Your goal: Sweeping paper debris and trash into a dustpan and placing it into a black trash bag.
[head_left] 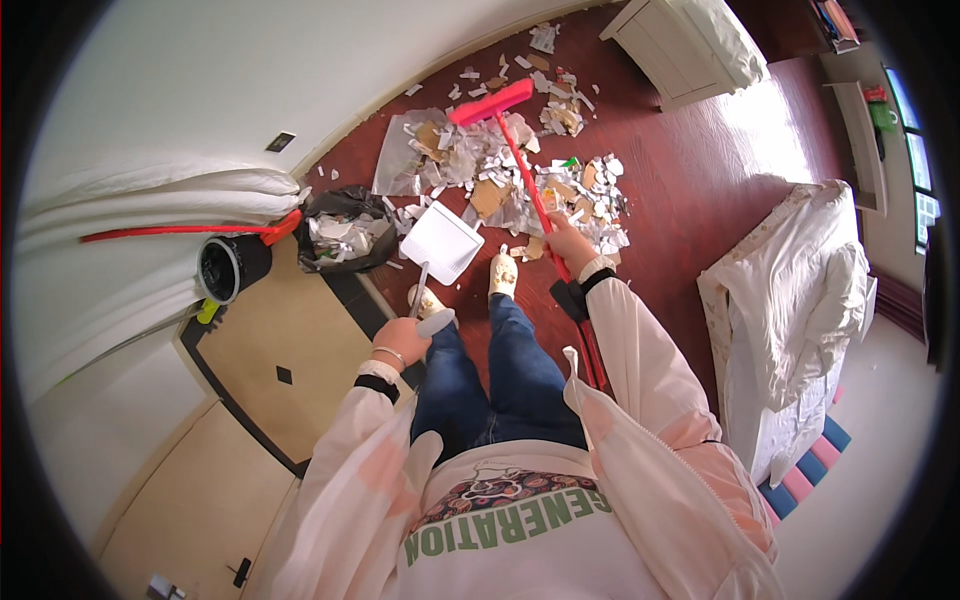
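My left hand point(400, 342) is closed round the handle of a white dustpan point(442, 244), which lies just ahead of my shoes. My right hand point(572, 247) grips the red shaft of a broom point(492, 102). The pink-red broom head is raised toward the far side, over or beyond a wide heap of torn paper and cardboard scraps point(490, 197). A sheet of clear plastic point(397, 158) lies at the heap's left. Beside the dustpan, to the left, an opened black rubbish bag point(385, 250) holds more paper scraps.
A black bucket point(262, 262) stands left of the bag, near a second red-handled tool point(180, 229) and white curtains point(120, 270). A white cabinet point(672, 62) stands far right. Furniture under a white cover point(775, 290) is at the right, on the reddish floor point(680, 180).
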Motion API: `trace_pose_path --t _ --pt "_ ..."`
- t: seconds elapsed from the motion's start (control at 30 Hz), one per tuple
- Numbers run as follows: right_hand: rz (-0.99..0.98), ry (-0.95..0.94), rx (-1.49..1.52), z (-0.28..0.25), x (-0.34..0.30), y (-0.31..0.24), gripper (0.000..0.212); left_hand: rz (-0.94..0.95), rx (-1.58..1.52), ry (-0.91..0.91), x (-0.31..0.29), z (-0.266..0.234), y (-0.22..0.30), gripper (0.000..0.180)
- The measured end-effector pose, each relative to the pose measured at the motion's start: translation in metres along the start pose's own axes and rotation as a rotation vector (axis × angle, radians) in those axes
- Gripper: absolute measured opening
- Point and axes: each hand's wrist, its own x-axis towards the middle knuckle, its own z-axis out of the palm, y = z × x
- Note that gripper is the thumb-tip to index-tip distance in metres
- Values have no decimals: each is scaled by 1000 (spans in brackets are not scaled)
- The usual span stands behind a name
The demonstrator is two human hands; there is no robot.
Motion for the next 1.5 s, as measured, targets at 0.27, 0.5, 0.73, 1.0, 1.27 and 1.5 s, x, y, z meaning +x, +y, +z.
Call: trace_pose_path --t 0.27,0.5,0.73,1.0,1.27,1.5 --pt "-65 37 -289 -84 -40 110 59 -33 -4 26 15 6 3 29" --pt "98 100 2 -101 -139 86 57 -17 2 63 22 -1 -6 27" --pt "30 308 -99 -121 -102 81 57 -12 -48 126 35 -21 14 28" --pt "36 180 -312 -110 -104 111 56 34 -43 152 41 -21 20 28" --pt "-27 79 -461 -64 -140 133 52 62 -41 158 53 -25 43 30" --pt "-156 345 -427 -98 -170 150 50 136 33 54 42 -35 53 26"
